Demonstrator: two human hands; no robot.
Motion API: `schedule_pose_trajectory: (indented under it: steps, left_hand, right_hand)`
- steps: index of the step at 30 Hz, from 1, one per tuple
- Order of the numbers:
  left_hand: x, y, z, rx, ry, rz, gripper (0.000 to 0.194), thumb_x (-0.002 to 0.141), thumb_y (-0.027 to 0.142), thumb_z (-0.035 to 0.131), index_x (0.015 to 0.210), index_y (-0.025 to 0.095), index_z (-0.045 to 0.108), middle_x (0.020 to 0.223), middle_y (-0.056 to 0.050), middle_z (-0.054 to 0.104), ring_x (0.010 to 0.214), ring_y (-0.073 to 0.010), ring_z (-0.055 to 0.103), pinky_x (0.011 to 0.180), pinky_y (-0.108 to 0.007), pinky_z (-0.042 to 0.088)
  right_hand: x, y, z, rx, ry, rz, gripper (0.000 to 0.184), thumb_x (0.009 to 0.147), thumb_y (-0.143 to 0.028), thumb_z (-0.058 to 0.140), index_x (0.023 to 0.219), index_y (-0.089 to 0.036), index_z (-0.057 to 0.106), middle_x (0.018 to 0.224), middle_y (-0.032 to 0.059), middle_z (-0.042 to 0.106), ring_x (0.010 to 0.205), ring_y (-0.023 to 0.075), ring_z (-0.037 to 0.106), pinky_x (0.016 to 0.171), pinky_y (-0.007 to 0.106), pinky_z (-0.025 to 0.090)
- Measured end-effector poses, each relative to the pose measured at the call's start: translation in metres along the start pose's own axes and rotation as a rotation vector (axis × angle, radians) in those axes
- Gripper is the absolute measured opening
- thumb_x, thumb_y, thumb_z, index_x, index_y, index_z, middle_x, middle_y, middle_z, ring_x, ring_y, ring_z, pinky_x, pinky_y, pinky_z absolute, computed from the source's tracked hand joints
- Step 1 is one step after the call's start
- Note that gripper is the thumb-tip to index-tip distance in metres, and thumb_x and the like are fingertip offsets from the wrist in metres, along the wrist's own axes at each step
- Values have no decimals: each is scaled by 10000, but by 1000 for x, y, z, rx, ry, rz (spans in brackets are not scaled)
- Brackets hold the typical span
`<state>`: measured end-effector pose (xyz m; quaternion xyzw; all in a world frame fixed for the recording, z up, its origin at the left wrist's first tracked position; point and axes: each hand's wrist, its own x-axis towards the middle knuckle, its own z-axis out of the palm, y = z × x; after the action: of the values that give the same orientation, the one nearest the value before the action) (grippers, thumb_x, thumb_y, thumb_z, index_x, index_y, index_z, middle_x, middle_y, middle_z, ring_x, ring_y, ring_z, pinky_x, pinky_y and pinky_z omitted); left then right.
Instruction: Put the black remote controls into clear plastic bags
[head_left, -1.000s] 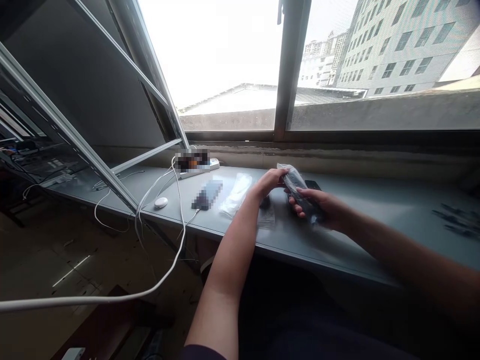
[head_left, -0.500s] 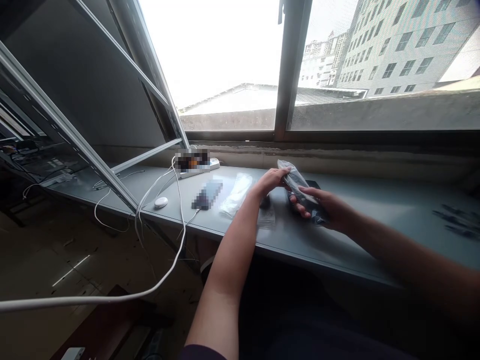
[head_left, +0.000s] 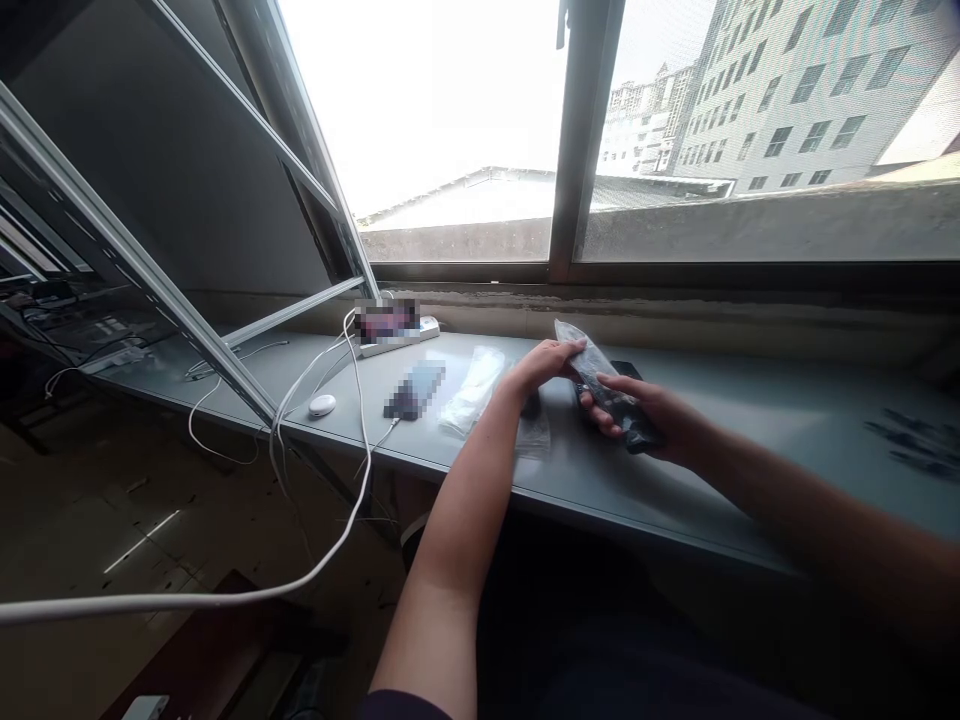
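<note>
Over the grey table point(head_left: 712, 500) my two hands hold one clear plastic bag point(head_left: 587, 350) with a long dark object inside; its kind I cannot make out. My left hand point(head_left: 546, 362) pinches the bag near its upper end. Around the lower, darker part my right hand point(head_left: 651, 405) is closed, thumb on top and fingers beneath. A black object point(head_left: 627, 370) lies on the table behind the bag, partly hidden. Flat clear bags point(head_left: 474, 392) rest left of my left forearm, and another dark item under that wrist is mostly covered.
Left on the table are a phone-like device point(head_left: 415, 390) with a cable, a round white puck point(head_left: 322, 405) and a white power strip point(head_left: 401, 338). A white cable point(head_left: 364, 480) loops past the table edge. Several dark slender items point(head_left: 915, 442) lie far right. A metal frame point(head_left: 187, 330) slants at left.
The bag has shifted slightly, its lower dark end moving a little right and showing more clearly. Both hands keep their hold, and the left fingers have slid slightly along the bag.
</note>
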<state>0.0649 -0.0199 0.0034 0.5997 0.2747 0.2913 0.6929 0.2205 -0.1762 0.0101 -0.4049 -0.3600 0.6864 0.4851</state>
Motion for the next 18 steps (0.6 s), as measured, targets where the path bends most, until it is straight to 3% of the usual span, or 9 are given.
schedule_pose_trajectory:
  steps: [6,11,18]
  left_hand:
    - [0,-1,-1,0,3,70,521,986,590,845,811,105,777,789,-98,759,740,-168,683,883,-332,585]
    - [-3,-1,-5,30,-68,16,594,986,698,801,924,108,813,888,-123,802,844,-188,729,956,-338,602]
    - [4,-4,-5,-16,-38,32,536,934,600,921,865,82,804,850,-116,796,806,-185,738,973,-369,604]
  right_hand:
    - [-1,0,1,2,18,-10,135,1028,-332,806,1008,-208,756,847,86,708,600,163,589,525,246,613]
    - [-4,-2,3,-2,13,-13,160,1036,-356,800,1021,-200,767,768,70,667,579,166,559,484,239,584]
    - [-1,0,0,-27,23,-21,172,1045,-377,793,988,-221,749,835,97,690,615,188,604,544,264,643]
